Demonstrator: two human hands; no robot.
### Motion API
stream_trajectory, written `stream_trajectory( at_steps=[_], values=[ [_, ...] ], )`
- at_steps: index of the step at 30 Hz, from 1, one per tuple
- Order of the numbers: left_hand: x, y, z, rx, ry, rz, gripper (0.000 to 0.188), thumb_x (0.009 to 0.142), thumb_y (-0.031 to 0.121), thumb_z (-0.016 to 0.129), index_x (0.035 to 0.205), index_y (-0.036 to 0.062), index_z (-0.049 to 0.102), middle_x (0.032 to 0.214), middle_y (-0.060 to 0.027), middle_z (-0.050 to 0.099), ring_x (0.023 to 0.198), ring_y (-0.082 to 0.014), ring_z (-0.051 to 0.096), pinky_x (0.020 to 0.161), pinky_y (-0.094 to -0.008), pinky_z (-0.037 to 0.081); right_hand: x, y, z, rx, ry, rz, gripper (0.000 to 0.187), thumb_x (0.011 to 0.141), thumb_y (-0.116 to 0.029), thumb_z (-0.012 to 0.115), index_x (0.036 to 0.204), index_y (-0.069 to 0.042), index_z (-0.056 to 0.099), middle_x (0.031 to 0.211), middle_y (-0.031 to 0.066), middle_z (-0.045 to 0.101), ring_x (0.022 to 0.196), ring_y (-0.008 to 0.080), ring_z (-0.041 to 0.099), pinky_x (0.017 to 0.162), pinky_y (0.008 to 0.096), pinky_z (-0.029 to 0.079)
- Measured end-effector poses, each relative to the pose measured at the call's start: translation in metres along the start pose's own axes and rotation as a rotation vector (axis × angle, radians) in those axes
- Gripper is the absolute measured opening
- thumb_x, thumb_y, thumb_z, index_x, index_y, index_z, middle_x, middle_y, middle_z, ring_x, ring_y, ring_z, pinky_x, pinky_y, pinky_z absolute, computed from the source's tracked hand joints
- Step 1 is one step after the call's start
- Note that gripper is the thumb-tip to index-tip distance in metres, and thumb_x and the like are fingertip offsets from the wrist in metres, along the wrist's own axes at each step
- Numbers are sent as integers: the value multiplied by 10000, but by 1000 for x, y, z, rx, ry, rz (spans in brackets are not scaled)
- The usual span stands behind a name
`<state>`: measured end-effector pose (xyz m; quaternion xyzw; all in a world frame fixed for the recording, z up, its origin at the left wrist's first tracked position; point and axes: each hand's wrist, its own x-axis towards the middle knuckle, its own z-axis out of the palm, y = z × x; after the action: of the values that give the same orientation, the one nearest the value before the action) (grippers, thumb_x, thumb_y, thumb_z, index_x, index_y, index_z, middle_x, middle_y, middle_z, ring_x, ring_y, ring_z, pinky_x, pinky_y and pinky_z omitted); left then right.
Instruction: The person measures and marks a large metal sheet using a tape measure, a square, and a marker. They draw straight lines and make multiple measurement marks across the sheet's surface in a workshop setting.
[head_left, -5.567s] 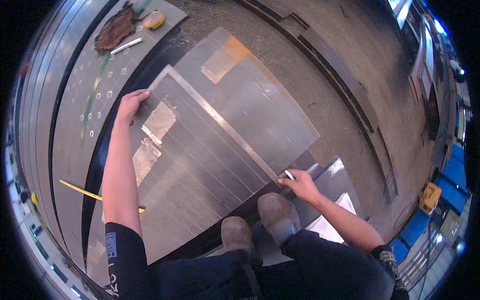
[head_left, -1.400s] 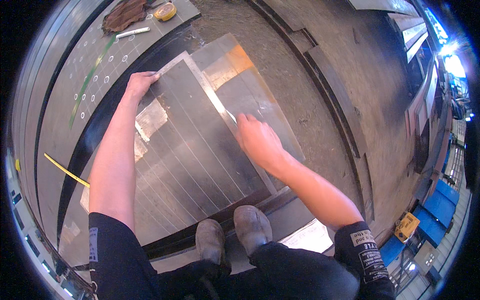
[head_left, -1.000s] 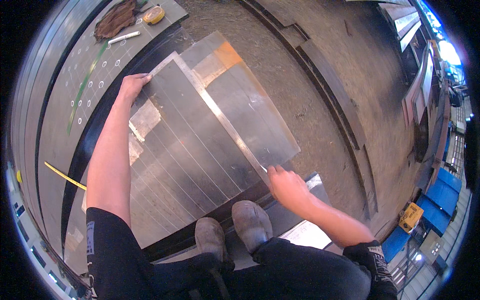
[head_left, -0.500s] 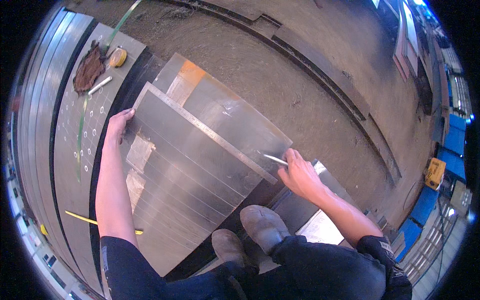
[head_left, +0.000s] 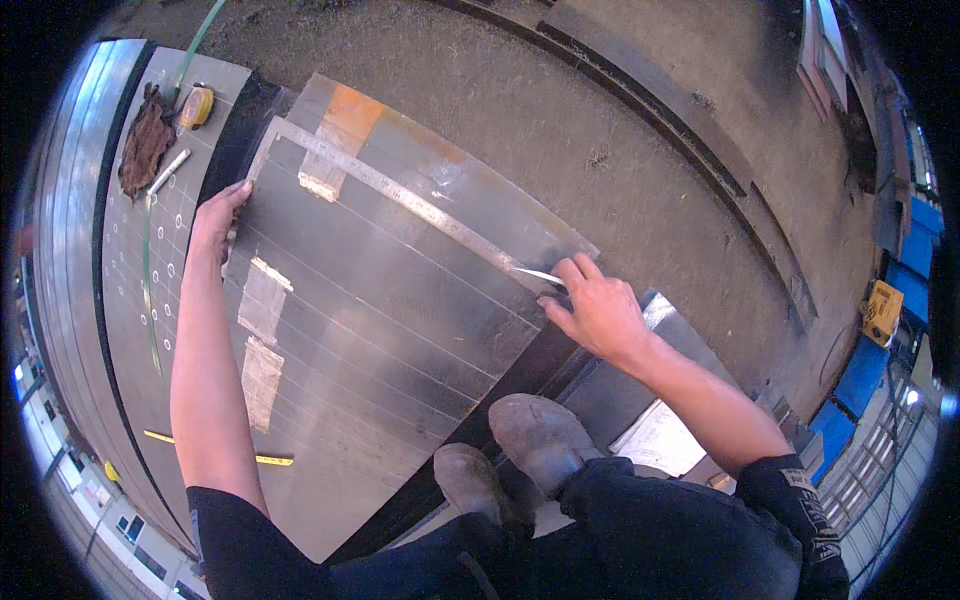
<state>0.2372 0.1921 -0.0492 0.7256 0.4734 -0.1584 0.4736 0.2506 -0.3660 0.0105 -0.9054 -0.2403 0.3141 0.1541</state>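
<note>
A steel square [head_left: 410, 200] lies across a grey metal plate [head_left: 400, 300] scribed with thin parallel lines. My left hand [head_left: 222, 215] is closed at the plate's left edge on the square's short leg, its thumb on top and its other fingers partly hidden below. In my right hand [head_left: 600, 305] a thin, pale, pointed marking tool [head_left: 540, 275] is pinched. Its tip touches or nearly touches the long blade close to the right end. Several worn paper labels [head_left: 262, 300] are stuck on the plate, and an orange patch [head_left: 352, 110] shows beyond the blade.
Left of the plate, a long steel beam [head_left: 200, 240] carries a brown rag [head_left: 147, 145], a tape measure [head_left: 197, 107] and a white marker [head_left: 168, 172]. Paper sheets [head_left: 660, 440] lie by my right forearm. A curved dark steel strip [head_left: 640, 120] crosses the dusty floor.
The square has slid toward the plate's far edge, now crossing a label. My right hand has brought the pointed tool to the blade. The whole view has shifted slightly.
</note>
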Motion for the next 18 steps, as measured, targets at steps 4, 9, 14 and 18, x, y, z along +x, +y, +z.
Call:
stream_trajectory(
  at_steps=[4,9,14,18],
  values=[
    [-20,31,20,55,34,15,575,890,426,723,1387,155,624,1423,-135,582,1381,-311,446,1137,-500,292,2,4,-2,2,19,25,366,906,-307,680,1110,-42,532,1051,173,583,882,436,655,752,531,548],
    [-4,21,9,71,32,6,563,885,430,730,1373,166,639,1429,-132,580,1362,-289,470,1138,-473,303,4,5,-3,12,20,19,361,901,-292,683,1101,-33,532,1041,185,586,893,440,651,757,533,543],
    [3,20,11,98,36,18,552,888,430,728,1359,152,651,1413,-131,596,1344,-279,490,1135,-459,314,3,9,-2,38,29,34,361,900,-285,676,1104,-21,538,1050,187,591,910,436,650,775,537,535],
    [17,7,0,17,-32,62,520,898,383,734,1335,111,665,1333,-112,648,1263,-235,550,1089,-383,365,5,10,0,37,39,27,371,896,-293,670,1116,-20,550,1068,184,601,922,425,653,792,526,534]
  ],
)
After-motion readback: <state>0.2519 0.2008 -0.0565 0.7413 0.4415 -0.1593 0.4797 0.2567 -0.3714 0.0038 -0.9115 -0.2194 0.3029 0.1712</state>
